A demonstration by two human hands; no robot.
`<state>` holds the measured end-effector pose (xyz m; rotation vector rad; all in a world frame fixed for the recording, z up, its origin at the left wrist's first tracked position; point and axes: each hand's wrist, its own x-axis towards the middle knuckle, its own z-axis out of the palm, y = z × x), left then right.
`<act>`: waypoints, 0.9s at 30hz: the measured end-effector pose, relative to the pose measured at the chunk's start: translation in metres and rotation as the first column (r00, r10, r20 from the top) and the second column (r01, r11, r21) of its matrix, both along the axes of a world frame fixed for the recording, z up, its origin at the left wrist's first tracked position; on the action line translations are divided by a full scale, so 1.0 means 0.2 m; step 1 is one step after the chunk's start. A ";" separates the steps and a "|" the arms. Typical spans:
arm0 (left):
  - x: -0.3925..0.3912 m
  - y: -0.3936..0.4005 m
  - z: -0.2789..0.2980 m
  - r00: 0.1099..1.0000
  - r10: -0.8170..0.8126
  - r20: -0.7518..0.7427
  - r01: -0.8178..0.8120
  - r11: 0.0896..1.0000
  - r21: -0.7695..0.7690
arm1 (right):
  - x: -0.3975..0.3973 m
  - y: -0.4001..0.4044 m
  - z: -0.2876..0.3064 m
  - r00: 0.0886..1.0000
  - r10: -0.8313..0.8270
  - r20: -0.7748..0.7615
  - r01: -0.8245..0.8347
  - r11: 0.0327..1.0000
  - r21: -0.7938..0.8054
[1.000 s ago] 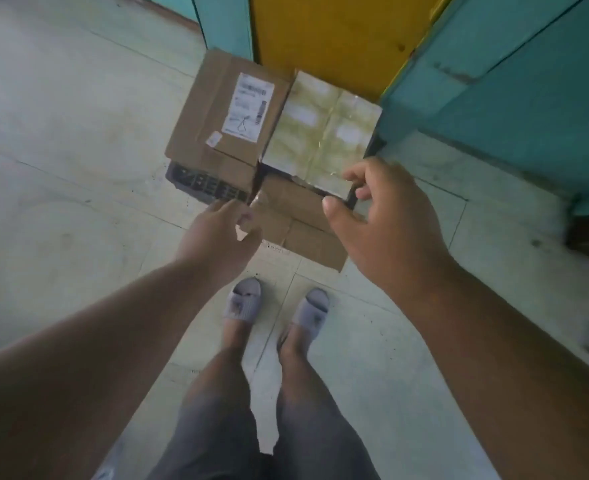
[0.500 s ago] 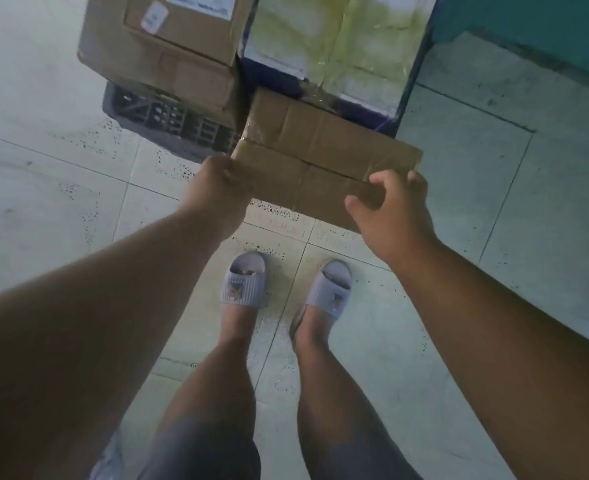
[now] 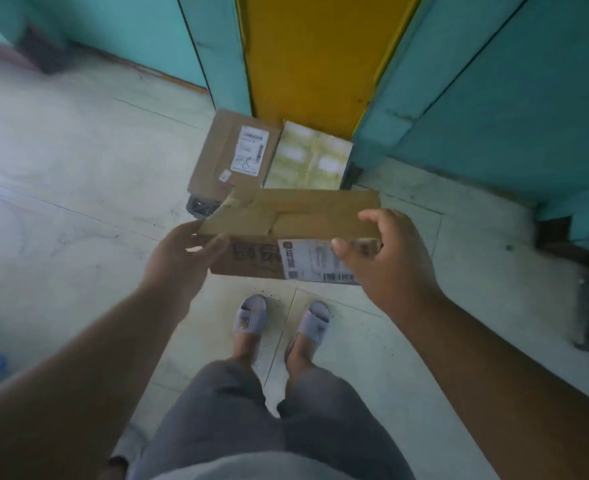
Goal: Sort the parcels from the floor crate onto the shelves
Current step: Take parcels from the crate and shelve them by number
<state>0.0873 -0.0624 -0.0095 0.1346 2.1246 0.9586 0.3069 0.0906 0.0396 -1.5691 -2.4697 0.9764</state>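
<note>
two parcels, a labelled cardboard box (image 3: 232,155) and a taped pale parcel (image 3: 308,159), are left on the floor crate (image 3: 201,207). no shelves are seen. nearer, a flat cardboard parcel (image 3: 286,233) is held aloft, gripped by left hand (image 3: 182,261) and right hand (image 3: 386,261).

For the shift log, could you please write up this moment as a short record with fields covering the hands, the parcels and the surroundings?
held parcel: flat brown cardboard box with a white shipping label facing the person, lifted clear of the crate
left hand: left hand grips the box's left end
right hand: right hand grips its right end, thumb on the label
crate: dark plastic floor crate, mostly hidden
parcels left on crate: brown labelled carton; pale tape-wrapped parcel beside it
behind: yellow door between teal panels
shelves: not identifiable
</note>
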 end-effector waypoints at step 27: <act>-0.19 0.32 1.35 0.968 -0.249 -0.022 0.193 0.690 0.697 | -0.16 0.16 1.78 0.890 -0.122 -0.439 0.360 0.778 0.515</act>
